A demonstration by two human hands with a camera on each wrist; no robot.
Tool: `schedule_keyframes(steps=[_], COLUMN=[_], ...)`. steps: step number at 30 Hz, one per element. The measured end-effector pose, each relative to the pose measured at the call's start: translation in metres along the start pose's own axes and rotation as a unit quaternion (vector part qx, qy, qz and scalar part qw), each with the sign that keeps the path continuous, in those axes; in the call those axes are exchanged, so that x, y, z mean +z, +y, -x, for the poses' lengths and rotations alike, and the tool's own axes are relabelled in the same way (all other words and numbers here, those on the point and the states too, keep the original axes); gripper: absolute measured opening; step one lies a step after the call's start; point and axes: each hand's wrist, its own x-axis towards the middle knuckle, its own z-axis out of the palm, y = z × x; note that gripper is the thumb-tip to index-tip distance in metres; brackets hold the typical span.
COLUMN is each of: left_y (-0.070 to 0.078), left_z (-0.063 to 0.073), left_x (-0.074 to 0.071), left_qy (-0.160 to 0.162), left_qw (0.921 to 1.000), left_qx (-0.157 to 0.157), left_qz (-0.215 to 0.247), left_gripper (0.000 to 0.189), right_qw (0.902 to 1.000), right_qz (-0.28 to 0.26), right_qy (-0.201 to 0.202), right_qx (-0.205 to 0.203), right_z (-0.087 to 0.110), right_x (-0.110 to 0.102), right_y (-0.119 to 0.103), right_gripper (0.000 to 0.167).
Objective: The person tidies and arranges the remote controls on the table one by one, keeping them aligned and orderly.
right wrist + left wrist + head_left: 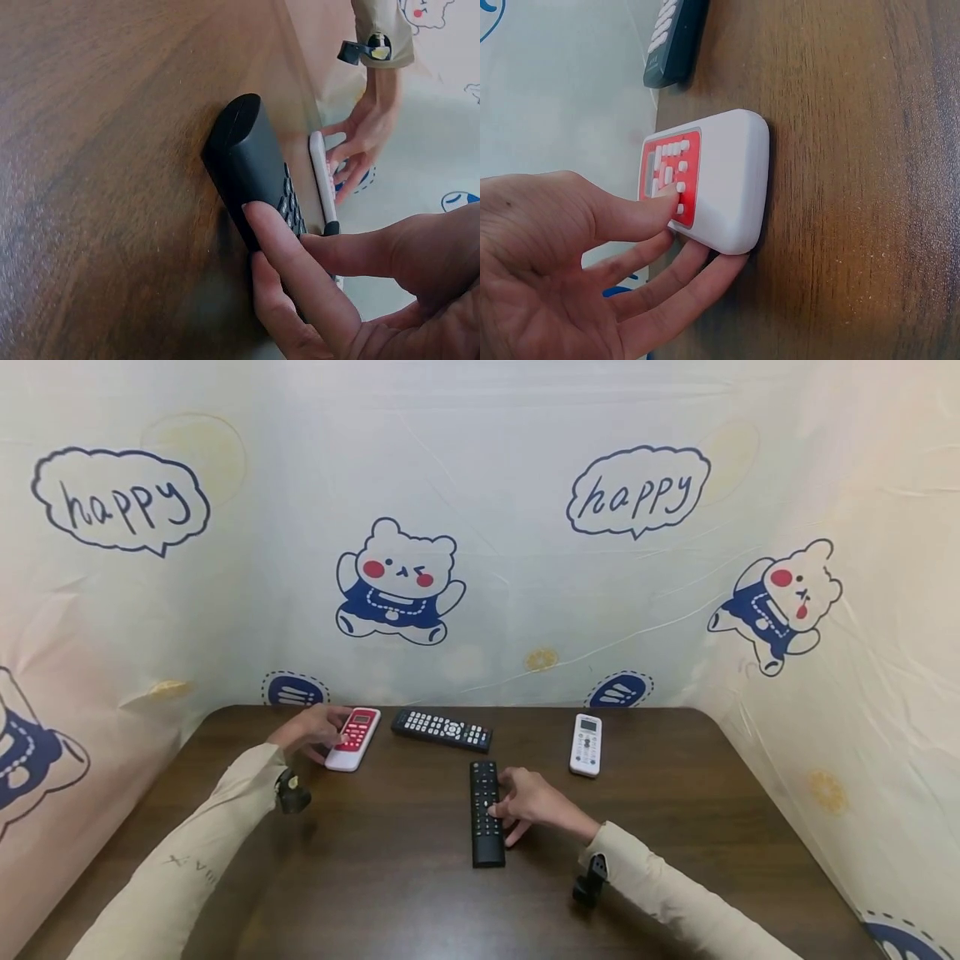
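Tabletop (390,877), held black remote (482,823) pointing away, red-faced remote (358,735) slanting right

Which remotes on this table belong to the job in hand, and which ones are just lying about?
Part of the job, judging by touch:
- red-and-white remote, held by the left grip
- black remote with dark buttons, held by the right grip

Apparently just lying about:
- black remote with white buttons
- white remote
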Motion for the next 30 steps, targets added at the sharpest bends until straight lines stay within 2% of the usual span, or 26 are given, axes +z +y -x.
schedule_keyframes(steps=[4,8,14,20,26,30], left_y=[0.001,-0.001,-0.001,0.001,0.002,0.004], left_z=[0.0,0.0,0.001,0.004,0.003,-0.001], left_x=[-0.002,0.002,0.003,0.0,0.001,0.002], left_qy=[0.006,-0.004,-0.006,0.002,0.012,0.013], left_qw=[1.0,1.0,0.9999,0.9999,0.9999,0.9998], left_qx=[-0.002,0.002,0.012,0.008,-0.006,-0.013], left_qz=[-0.006,0.0,0.002,0.006,0.008,0.008], left_gripper=[0.071,0.072,0.072,0.072,0.07,0.071], right_qw=[1.0,1.0,0.9998,0.9998,0.9996,0.9993], right_qz=[-0.002,-0.004,0.009,0.02,0.021,0.034], right_qy=[0.0,0.004,0.008,0.002,-0.017,0.009], right_qx=[-0.006,-0.005,0.014,0.006,-0.007,-0.008], right_z=[0.002,0.005,0.004,0.0,0.002,0.005], right_x=[0.001,0.0,-0.008,-0.02,-0.033,-0.04], right_y=[-0.001,0.002,-0.001,0.001,0.003,0.002], right_gripper=[0.068,0.064,0.048,0.032,0.035,0.034])
